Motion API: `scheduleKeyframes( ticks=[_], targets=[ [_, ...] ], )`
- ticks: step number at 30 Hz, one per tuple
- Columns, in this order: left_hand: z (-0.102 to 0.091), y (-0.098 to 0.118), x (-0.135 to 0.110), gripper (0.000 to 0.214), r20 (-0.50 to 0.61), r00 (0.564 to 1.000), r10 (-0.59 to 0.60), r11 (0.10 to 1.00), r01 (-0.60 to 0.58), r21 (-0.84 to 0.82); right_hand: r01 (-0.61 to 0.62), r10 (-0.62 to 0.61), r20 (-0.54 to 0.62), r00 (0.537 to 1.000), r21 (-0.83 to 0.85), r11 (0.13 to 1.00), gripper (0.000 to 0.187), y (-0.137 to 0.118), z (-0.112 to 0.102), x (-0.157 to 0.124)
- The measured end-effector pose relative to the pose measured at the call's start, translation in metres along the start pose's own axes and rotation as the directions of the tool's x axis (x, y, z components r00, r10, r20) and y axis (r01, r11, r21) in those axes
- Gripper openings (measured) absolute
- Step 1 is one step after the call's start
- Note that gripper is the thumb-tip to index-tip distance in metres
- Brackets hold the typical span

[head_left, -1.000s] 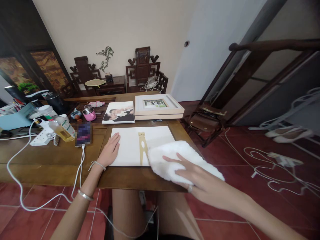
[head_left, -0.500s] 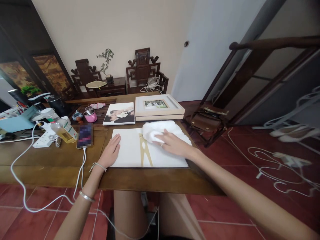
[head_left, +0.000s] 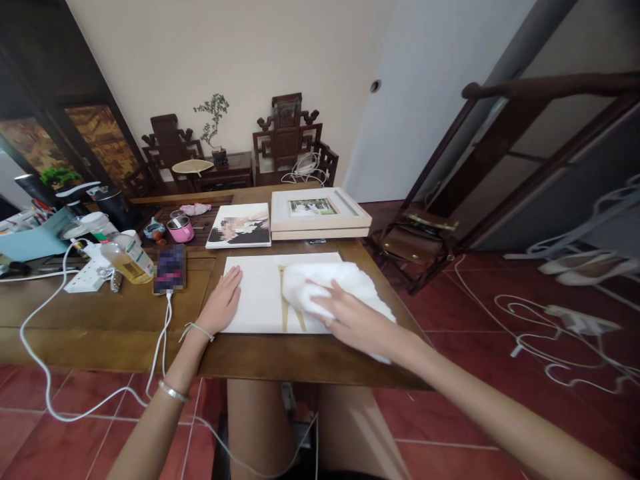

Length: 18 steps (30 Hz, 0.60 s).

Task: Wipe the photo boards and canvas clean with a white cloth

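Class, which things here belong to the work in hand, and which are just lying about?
In use:
- white cloth, in the right hand
- white panel, under the left hand

Apparently lying about:
- phone
- pink mug
- power strip

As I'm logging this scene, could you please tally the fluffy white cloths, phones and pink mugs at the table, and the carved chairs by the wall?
Fluffy white cloth: 1
Phone: 1
Pink mug: 1
Carved chairs: 2
Total: 5

There are two hands [head_left: 223, 303] [head_left: 363, 325], one white cloth [head_left: 357, 279], one phone [head_left: 170, 269], one pink mug [head_left: 182, 231], perhaps two shoes [head_left: 581, 275].
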<state>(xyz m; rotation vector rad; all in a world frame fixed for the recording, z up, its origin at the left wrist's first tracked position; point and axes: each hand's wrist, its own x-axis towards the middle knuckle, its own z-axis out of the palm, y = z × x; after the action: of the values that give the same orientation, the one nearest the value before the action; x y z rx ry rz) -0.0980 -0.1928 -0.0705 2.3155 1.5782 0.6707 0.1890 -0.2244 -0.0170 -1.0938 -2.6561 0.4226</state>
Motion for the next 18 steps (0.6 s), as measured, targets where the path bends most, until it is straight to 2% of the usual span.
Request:
scheduleKeyframes(
  ticks=[4, 7, 9, 12, 15, 18],
  targets=[
    [-0.001, 0.001, 0.0, 0.047, -0.002, 1.0, -0.005, 1.0, 0.005, -0.011, -0.004, 0.003, -0.069, 0.998, -0.014, 1.0, 0.03, 0.013, -0.001, 0.054],
    [-0.001, 0.002, -0.001, 0.047, -0.009, 1.0, -0.009, 1.0, 0.009, -0.023, 0.008, -0.011, -0.052, 0.999, -0.055, 0.998, 0.034, 0.01, 0.002, 0.063],
    [-0.001, 0.002, -0.001, 0.047, -0.008, 1.0, -0.012, 1.0, 0.012, -0.023, 0.024, -0.026, -0.012, 1.0, -0.095, 0.995, 0.038, 0.001, 0.007, 0.052],
    [0.0, 0.002, 0.0, 0.048, -0.002, 1.0, -0.01, 1.0, 0.01, -0.011, 0.075, -0.073, 0.023, 0.997, -0.126, 0.989, 0.041, -0.019, 0.015, 0.016],
    [0.0, 0.002, -0.001, 0.048, -0.004, 1.0, -0.004, 1.0, 0.004, -0.009, 0.151, -0.148, 0.039, 0.988, -0.091, 0.984, 0.041, -0.039, 0.019, -0.021],
    [0.0, 0.002, -0.001, 0.047, -0.001, 1.0, -0.006, 1.0, 0.006, -0.009, 0.193, -0.189, 0.073, 0.979, -0.055, 0.98, 0.041, -0.048, 0.017, -0.038]
  ],
)
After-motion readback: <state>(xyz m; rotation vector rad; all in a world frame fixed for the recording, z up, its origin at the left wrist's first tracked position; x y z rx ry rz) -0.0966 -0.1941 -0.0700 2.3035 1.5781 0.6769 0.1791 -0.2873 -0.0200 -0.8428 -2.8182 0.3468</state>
